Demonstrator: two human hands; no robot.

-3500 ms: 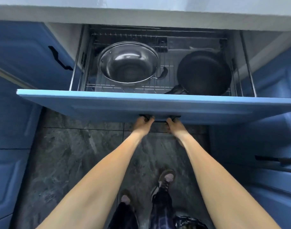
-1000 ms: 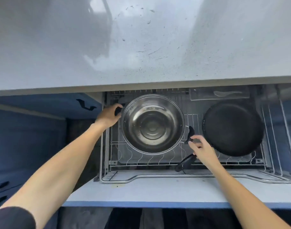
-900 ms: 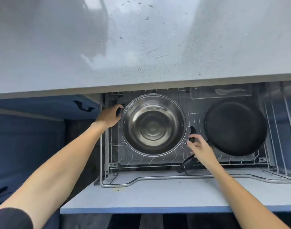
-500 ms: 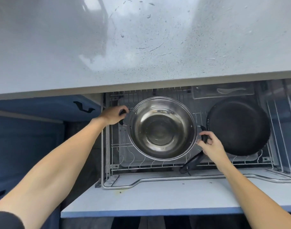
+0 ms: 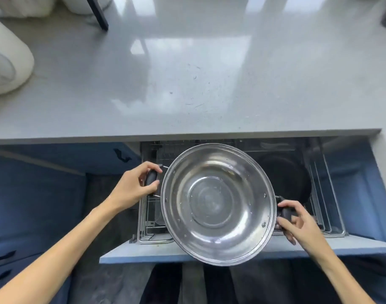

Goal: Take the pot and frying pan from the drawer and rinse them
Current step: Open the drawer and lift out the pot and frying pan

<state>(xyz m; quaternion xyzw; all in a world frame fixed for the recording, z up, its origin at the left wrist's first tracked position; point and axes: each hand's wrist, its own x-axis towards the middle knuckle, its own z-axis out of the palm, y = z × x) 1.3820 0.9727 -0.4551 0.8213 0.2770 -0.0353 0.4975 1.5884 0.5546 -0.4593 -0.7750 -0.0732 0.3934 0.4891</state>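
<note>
Below the grey countertop (image 5: pixel 187 73), at lower centre of the frame, steel pot (image 5: pixel 218 204) being held above the open drawer (image 5: pixel 209 251), left hand (image 5: pixel 134 187) clamping one black handle, right hand (image 5: pixel 297 222) clamping the other, black frying pan (image 5: pixel 290 181) lying in the wire rack (image 5: pixel 328 207) behind, at right.

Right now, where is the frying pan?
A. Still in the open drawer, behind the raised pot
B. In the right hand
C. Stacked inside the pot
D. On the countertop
A: the frying pan lies in the drawer, partly hidden by the pot, which the left hand and right hand hold by its side handles.
</note>
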